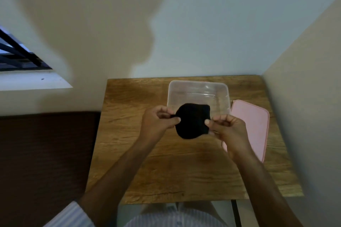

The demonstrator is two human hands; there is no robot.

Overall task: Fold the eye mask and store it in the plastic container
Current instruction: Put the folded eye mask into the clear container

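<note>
Mask (192, 120) is hanging folded above the surface (166, 167), just in front of the open container (198, 86), its lid (252, 125) lying beside. The soft fold is likely springing open if either pinch slackens. Left hand (158, 120) and right hand (227, 128) are each pinching a mask edge, forearms converging.

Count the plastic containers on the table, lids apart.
1. The clear plastic container stands open at the table's far side, behind the eye mask. Its pink lid lies to its right. None seem hidden.
</note>
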